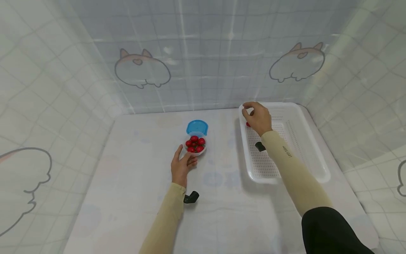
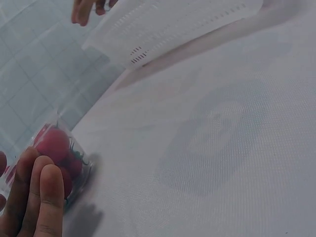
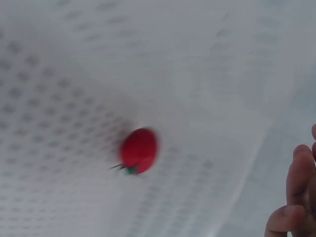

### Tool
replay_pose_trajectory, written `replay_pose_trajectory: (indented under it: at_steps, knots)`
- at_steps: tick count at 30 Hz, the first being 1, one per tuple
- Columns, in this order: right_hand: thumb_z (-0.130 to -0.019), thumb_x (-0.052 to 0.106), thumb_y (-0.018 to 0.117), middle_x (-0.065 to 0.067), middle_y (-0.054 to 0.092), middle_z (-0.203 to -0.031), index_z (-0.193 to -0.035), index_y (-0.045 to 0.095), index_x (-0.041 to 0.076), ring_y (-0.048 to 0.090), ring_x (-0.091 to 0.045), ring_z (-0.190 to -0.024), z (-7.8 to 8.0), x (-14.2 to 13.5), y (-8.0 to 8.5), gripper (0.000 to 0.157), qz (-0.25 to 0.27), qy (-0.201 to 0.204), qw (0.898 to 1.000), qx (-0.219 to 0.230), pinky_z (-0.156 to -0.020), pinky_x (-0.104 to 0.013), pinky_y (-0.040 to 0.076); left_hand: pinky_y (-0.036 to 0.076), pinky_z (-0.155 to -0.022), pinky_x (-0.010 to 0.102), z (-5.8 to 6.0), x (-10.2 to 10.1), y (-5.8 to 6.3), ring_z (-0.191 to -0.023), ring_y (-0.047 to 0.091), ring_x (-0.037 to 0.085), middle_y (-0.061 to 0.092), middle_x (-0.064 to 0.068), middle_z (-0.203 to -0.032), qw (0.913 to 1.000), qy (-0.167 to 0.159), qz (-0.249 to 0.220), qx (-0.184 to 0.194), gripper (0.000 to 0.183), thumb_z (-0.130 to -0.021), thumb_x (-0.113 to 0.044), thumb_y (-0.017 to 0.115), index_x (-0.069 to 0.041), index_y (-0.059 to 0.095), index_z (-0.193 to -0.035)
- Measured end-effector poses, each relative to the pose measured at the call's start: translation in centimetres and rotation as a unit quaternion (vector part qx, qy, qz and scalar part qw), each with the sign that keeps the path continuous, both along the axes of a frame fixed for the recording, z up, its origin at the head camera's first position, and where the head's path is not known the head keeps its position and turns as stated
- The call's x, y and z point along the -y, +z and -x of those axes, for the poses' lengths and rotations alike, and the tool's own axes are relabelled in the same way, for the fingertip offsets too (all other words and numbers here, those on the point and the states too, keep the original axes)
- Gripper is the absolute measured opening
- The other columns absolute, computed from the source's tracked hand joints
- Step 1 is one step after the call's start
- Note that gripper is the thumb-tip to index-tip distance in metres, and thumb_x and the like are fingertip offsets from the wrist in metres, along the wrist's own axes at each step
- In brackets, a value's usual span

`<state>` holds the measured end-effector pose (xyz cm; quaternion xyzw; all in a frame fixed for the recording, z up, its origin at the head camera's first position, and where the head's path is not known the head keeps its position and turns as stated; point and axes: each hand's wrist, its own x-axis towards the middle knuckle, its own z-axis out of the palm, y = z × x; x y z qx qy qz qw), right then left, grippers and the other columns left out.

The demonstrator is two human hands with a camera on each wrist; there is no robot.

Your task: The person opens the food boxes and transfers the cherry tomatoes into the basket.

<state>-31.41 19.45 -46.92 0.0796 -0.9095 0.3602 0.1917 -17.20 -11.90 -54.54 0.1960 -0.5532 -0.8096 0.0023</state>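
A small clear plastic cup (image 1: 203, 150) holds several red cherry tomatoes (image 1: 194, 138), with its blue lid (image 1: 197, 126) flipped back behind it. My left hand (image 1: 181, 169) is at the near left side of the cup. In the left wrist view its straight fingers (image 2: 50, 192) overlap the cup's wall. Over the far left corner of a white perforated basket (image 1: 309, 151) is my right hand (image 1: 259, 118), with fingers loosely bent and nothing visible between them. Below it, one cherry tomato (image 3: 139, 150) with a green stem lies inside the basket.
The basket stands at the right of a white table (image 1: 136, 176), close to the back wall (image 1: 203, 70). Tiled-pattern sheets with cartoon animal drawings enclose the back and both sides. Dark wrist cameras (image 1: 191, 197) sit on both sleeved forearms.
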Motion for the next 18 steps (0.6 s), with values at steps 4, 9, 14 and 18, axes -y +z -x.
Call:
replay_pose_trajectory:
  at_steps: [4,9,14,18]
  knots:
    - [-0.099,0.031,0.065,0.002,0.071,-0.111,-0.122,0.071,0.016,0.057,-0.014,-0.06,-0.2,1.7,1.2,0.028,-0.003,0.027,0.999,-0.018,-0.046,-0.035,0.043,0.059,-0.091,0.04,0.1,0.0,-0.1,-0.101,0.07,0.037,0.071,0.018,-0.106,1.0,0.008,-0.001,0.003,0.063,-0.098,-0.016,0.069,-0.027,0.043,-0.154]
    - [-0.098,0.034,0.067,0.001,0.072,-0.115,-0.122,0.071,0.018,0.058,-0.014,-0.072,-0.9,4.0,2.7,0.028,-0.027,0.066,0.997,-0.002,-0.053,-0.034,0.046,0.059,-0.09,0.038,0.1,0.1,-0.1,-0.102,0.069,0.037,0.071,0.017,-0.108,0.9998,0.012,0.001,0.016,0.064,-0.096,-0.018,0.071,-0.029,0.044,-0.154]
    - [-0.098,0.035,0.068,0.001,0.072,-0.116,-0.122,0.072,0.019,0.059,-0.014,-0.073,-1.7,6.6,3.9,0.029,-0.054,0.107,0.992,0.027,-0.056,-0.033,0.049,0.06,-0.087,0.037,0.0,0.0,-0.1,-0.096,0.071,0.033,0.071,0.017,-0.107,0.9998,0.014,0.004,0.012,0.063,-0.097,-0.017,0.07,-0.029,0.044,-0.153]
    - [-0.097,0.036,0.069,0.002,0.072,-0.115,-0.121,0.073,0.017,0.06,-0.013,-0.076,-2.1,8.7,4.3,0.031,-0.08,0.133,0.987,0.038,-0.059,-0.032,0.052,0.061,-0.086,0.036,-0.1,-0.1,-0.2,-0.092,0.071,0.029,0.072,0.017,-0.106,1.0,0.01,0.002,0.0,0.063,-0.098,-0.016,0.07,-0.028,0.044,-0.154]
